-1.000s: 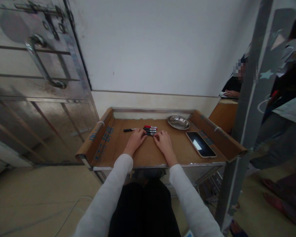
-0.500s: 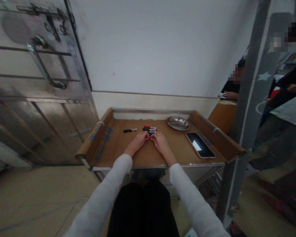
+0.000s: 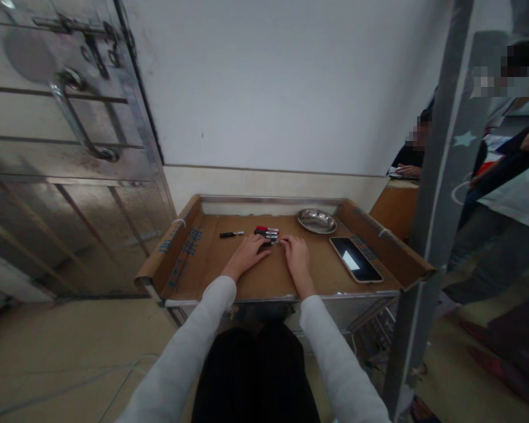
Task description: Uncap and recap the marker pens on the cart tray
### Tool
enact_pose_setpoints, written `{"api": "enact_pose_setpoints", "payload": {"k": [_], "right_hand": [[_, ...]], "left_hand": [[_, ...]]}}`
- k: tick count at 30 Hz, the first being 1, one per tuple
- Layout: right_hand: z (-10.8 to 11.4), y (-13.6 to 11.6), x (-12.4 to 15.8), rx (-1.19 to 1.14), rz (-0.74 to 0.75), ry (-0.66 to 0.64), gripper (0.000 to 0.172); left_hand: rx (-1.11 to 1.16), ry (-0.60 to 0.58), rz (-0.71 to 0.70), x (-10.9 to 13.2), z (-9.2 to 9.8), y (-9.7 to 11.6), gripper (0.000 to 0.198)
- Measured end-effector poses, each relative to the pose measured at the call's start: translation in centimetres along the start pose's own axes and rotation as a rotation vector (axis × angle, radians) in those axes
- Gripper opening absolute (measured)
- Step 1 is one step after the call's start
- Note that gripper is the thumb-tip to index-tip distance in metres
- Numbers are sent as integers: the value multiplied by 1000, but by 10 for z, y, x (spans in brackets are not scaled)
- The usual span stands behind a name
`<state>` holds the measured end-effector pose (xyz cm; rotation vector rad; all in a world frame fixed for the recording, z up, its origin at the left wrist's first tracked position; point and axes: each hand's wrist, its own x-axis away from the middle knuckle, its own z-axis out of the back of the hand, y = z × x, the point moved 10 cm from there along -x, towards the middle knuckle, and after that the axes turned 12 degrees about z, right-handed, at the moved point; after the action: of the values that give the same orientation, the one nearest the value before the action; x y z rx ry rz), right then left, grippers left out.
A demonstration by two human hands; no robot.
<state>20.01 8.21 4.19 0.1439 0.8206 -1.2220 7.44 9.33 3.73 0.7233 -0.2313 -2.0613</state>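
Nearest marker: the small black marker [image 3: 273, 242] lies between my two hands, at my fingertips, on the near side of the row. Its long axis runs left to right, across my reach — one end by each hand, so neither is clearly nearer.
Left hand: my left hand [image 3: 248, 254] is palm down, thumb parted from the fingers; I can't tell whether those fingertips press on the marker.
Right hand: my right hand [image 3: 295, 254] has its fingers bent in at the marker's right end; whether they pinch it is too small to tell.
Row: the black markers [image 3: 267, 235] lie side by side just beyond my fingertips, with the red marker [image 3: 267, 228] at the far edge.
Loose marker: another black-and-silver marker [image 3: 231, 234] lies left of the row, nearer my left hand.
Tray: the cardboard-lined tray [image 3: 211, 276] holds every marker, the dish and the phone.
Dish: the round metal dish [image 3: 317, 221] sits upright at the far right, its shiny inside facing up.
Phone: the smartphone [image 3: 356, 259] lies screen up — right of my right hand, well apart.
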Motion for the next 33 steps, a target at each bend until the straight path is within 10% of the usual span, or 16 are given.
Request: {"api": "enact_pose_setpoints", "payload": {"k": [13,22,33], "right_hand": [[3,-7,4,153,-22,-42,24],[-19,-38,1,-379,271,-100,62],[-17,-20,-3,82,193,-81,29]], "left_hand": [[80,72,105,1,8,-9,13],[119,150,124,3,20,-13,16],[-286,388,689,29,52,-64,20]]}}
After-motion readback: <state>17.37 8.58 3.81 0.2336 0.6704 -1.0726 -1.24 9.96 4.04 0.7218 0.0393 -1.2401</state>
